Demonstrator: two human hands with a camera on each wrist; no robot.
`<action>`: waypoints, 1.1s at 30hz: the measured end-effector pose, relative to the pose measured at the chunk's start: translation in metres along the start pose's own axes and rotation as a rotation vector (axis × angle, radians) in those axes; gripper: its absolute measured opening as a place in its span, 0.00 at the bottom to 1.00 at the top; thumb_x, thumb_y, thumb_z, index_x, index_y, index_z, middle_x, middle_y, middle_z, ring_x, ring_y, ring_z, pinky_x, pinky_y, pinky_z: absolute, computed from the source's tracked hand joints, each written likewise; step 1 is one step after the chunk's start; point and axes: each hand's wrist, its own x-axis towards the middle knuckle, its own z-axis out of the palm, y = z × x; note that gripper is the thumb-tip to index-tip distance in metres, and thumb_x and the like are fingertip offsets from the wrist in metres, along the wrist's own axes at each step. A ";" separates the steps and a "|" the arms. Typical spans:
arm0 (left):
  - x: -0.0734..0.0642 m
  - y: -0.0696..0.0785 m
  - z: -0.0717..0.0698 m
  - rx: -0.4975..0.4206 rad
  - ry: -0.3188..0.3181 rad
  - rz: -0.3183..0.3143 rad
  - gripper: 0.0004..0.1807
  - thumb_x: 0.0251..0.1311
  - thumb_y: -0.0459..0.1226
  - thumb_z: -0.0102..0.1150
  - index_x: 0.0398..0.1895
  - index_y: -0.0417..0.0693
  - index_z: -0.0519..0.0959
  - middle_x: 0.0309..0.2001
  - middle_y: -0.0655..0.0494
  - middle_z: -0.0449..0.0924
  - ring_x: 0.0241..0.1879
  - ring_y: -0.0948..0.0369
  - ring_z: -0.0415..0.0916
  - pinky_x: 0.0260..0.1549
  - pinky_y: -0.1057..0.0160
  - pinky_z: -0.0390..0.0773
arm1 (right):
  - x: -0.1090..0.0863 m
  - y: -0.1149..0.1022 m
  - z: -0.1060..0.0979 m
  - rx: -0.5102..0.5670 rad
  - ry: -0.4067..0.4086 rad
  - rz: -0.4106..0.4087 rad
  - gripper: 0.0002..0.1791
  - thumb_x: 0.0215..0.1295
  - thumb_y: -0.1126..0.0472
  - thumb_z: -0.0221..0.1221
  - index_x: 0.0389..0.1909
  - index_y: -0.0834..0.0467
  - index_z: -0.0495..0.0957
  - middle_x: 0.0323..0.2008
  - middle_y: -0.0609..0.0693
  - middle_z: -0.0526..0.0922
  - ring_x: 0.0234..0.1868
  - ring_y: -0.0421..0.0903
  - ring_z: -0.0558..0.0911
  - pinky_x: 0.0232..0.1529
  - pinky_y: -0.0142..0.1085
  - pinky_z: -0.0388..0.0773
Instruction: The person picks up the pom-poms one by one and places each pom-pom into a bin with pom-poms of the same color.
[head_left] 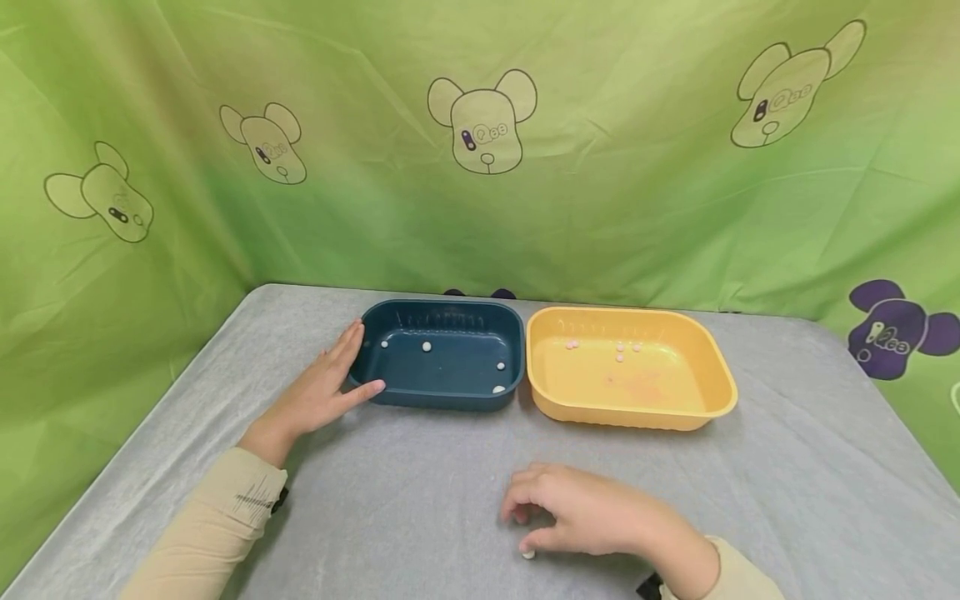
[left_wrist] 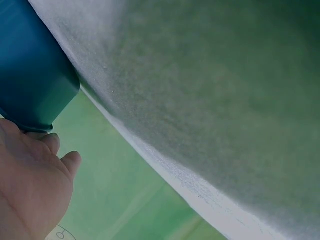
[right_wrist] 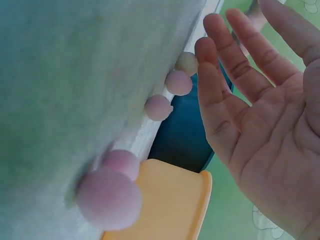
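Observation:
At the left end of a dark blue bin (head_left: 442,401), my left hand (head_left: 318,392) rests with straight fingers along its outer side and the thumb at the front rim. Several small white balls (head_left: 427,347) lie inside that bin. My right hand (head_left: 573,508) is low over the grey cloth, palm down, with its fingers loosely bent and spread. A small white ball (head_left: 528,554) shows at its thumb tip. In the right wrist view, pink balls (right_wrist: 109,200) and a paler ball (right_wrist: 187,63) lie on the cloth beside the palm, with none in the fingers. From the head view the hand hides most of these.
A yellow bin (head_left: 633,419) stands right beside the blue one, with several pink balls (head_left: 620,358) on its floor. Grey cloth (head_left: 405,492) covers the table. Behind and at the sides hangs a green curtain (head_left: 600,208) printed with mouse-like heads.

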 end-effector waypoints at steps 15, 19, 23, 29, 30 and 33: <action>0.001 0.000 0.000 -0.001 0.002 0.011 0.53 0.66 0.63 0.51 0.81 0.51 0.35 0.82 0.51 0.33 0.81 0.50 0.36 0.74 0.34 0.43 | 0.006 0.000 0.006 -0.024 -0.070 0.049 0.08 0.58 0.50 0.69 0.34 0.43 0.79 0.31 0.32 0.72 0.38 0.29 0.70 0.41 0.24 0.70; 0.001 -0.001 0.000 0.000 0.001 0.008 0.53 0.66 0.63 0.51 0.81 0.51 0.35 0.82 0.51 0.33 0.81 0.50 0.36 0.74 0.34 0.42 | 0.007 -0.001 0.007 -0.021 -0.091 0.085 0.09 0.57 0.53 0.70 0.31 0.42 0.78 0.31 0.31 0.72 0.38 0.29 0.70 0.41 0.24 0.70; 0.001 -0.001 0.000 0.002 0.005 0.011 0.53 0.66 0.63 0.51 0.81 0.51 0.35 0.82 0.50 0.34 0.80 0.49 0.36 0.73 0.33 0.43 | 0.007 -0.002 0.006 -0.026 -0.109 0.107 0.09 0.56 0.54 0.70 0.31 0.42 0.77 0.32 0.31 0.72 0.39 0.29 0.70 0.40 0.24 0.71; 0.001 -0.001 0.000 0.001 0.007 0.015 0.53 0.67 0.63 0.51 0.81 0.50 0.36 0.82 0.50 0.34 0.81 0.50 0.36 0.73 0.34 0.43 | 0.007 -0.002 0.005 -0.030 -0.122 0.105 0.10 0.57 0.56 0.70 0.32 0.41 0.78 0.32 0.31 0.72 0.39 0.29 0.69 0.40 0.24 0.71; 0.000 -0.001 0.000 0.001 0.007 0.015 0.53 0.67 0.63 0.51 0.81 0.50 0.36 0.82 0.50 0.34 0.81 0.50 0.36 0.74 0.34 0.43 | 0.007 -0.002 0.006 -0.030 -0.122 0.102 0.10 0.57 0.57 0.70 0.32 0.41 0.78 0.32 0.31 0.72 0.39 0.29 0.69 0.40 0.24 0.71; 0.000 -0.001 -0.001 0.002 0.004 0.011 0.53 0.67 0.63 0.51 0.81 0.50 0.36 0.82 0.51 0.33 0.81 0.50 0.36 0.74 0.34 0.43 | 0.006 -0.002 0.006 -0.031 -0.122 0.093 0.10 0.57 0.58 0.70 0.32 0.42 0.78 0.32 0.31 0.72 0.39 0.29 0.69 0.40 0.24 0.70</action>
